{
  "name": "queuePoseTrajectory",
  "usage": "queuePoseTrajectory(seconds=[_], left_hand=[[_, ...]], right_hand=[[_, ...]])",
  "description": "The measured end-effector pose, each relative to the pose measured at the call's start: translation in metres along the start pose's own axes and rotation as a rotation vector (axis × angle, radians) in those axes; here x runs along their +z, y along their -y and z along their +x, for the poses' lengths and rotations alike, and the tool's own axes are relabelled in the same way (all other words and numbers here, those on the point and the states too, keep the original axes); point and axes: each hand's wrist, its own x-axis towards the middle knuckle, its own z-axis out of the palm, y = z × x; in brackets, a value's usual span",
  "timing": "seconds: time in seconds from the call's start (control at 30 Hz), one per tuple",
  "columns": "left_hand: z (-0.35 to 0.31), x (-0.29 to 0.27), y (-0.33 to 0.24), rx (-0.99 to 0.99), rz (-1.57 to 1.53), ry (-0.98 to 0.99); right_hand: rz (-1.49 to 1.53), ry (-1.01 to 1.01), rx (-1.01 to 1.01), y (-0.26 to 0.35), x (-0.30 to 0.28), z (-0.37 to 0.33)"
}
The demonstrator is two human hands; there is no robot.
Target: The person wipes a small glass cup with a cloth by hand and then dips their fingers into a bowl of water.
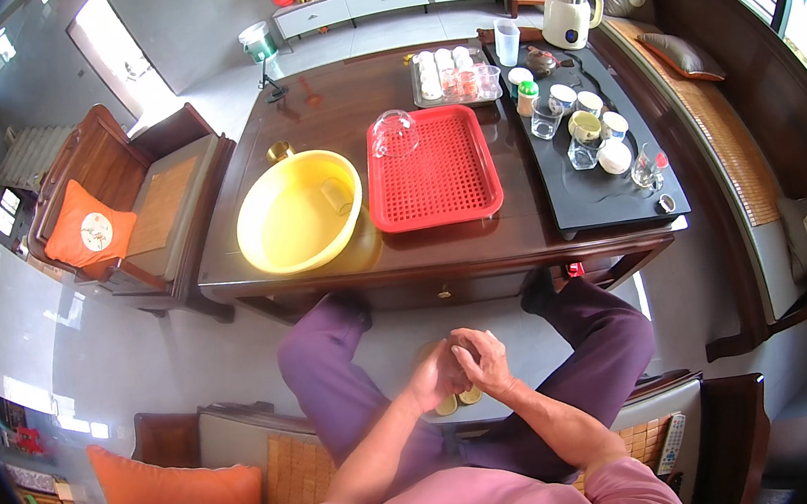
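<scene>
My left hand and my right hand are clasped together between my knees, apart from the table. Both sets of fingers are curled and pressed against each other; whether anything lies between the palms is hidden. Ahead of them on the dark wooden table stands a yellow basin, with a clear glass lying on its side inside. Just right of it is a red perforated plastic tray. A clear, rounded glass vessel rests at the tray's far left corner.
A black tea tray at the table's right bears several cups, glasses, a teapot and a cream electric kettle. Farther back, a clear box holds small cups. A brass-coloured cup stands behind the basin. Wooden seats surround the table.
</scene>
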Motion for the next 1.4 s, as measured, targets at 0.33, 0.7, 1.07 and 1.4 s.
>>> queuePoseTrajectory(seconds=[0.33, 0.7, 1.07, 1.4], left_hand=[[0.013, -0.008, 0.019, -0.100, -0.116, -0.038], [0.005, 0.004, 0.014, 0.093, -0.028, -0.144], [0.010, -0.011, 0.013, 0.237, -0.056, -0.222], [0.010, 0.021, -0.014, 0.498, 0.690, -0.239]], right_hand=[[0.322, -0.256, 0.420, -0.018, -0.006, 0.004], [0.102, -0.047, 0.294, -0.014, -0.009, 0.003], [0.157, 0.212, 0.323, -0.013, -0.016, 0.009], [0.354, 0.017, 0.384, 0.017, -0.022, 0.036]])
